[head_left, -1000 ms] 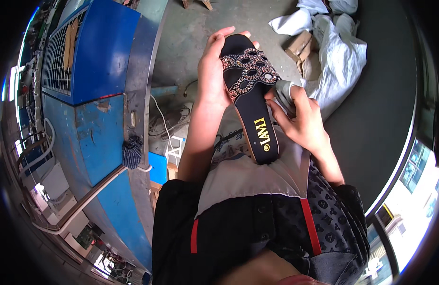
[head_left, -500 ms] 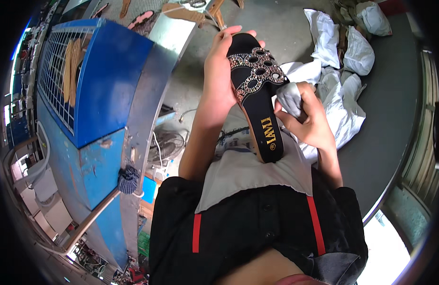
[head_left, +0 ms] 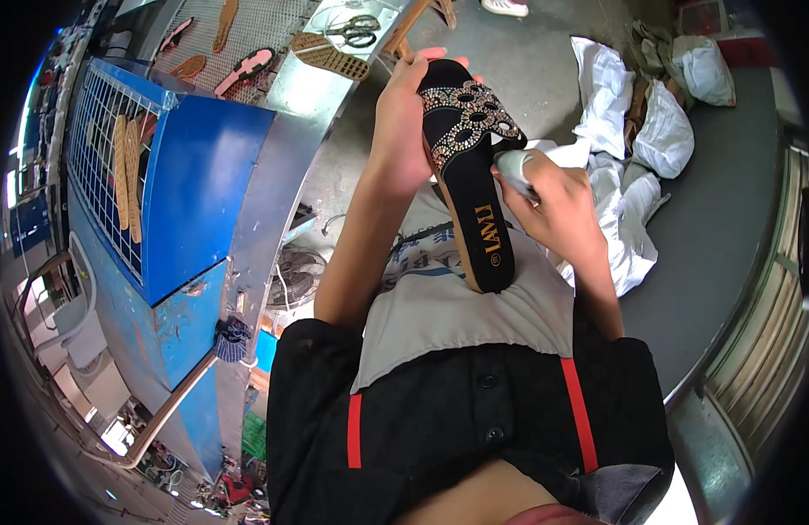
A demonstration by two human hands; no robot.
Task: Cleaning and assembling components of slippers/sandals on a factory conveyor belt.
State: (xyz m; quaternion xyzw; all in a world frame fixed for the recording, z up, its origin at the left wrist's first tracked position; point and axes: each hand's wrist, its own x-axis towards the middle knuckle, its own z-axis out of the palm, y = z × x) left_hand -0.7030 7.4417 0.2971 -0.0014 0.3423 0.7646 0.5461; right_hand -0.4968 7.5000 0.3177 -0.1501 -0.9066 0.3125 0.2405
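Observation:
My left hand is wrapped round the toe end of a black slide sandal, its fingertips showing past the far edge. Glittering stones cover the sandal's cut-out strap, and gold lettering marks the insole near the heel. The heel end lies against my grey apron. In my right hand is a bunched grey cloth, pinched between thumb and fingers. That cloth is at the sandal's right edge, just below the strap; whether it touches the sandal I cannot tell.
A blue machine housing with a wire guard stands at left, soles behind its mesh. Beyond it, a mesh conveyor carries several soles. Scissors lie on its metal edge. White sacks sit at right beside a dark grey surface.
My right hand and the cloth have shifted slightly left and down along the sandal's edge. The view has moved a little, showing more of the conveyor and a shoe at the top.

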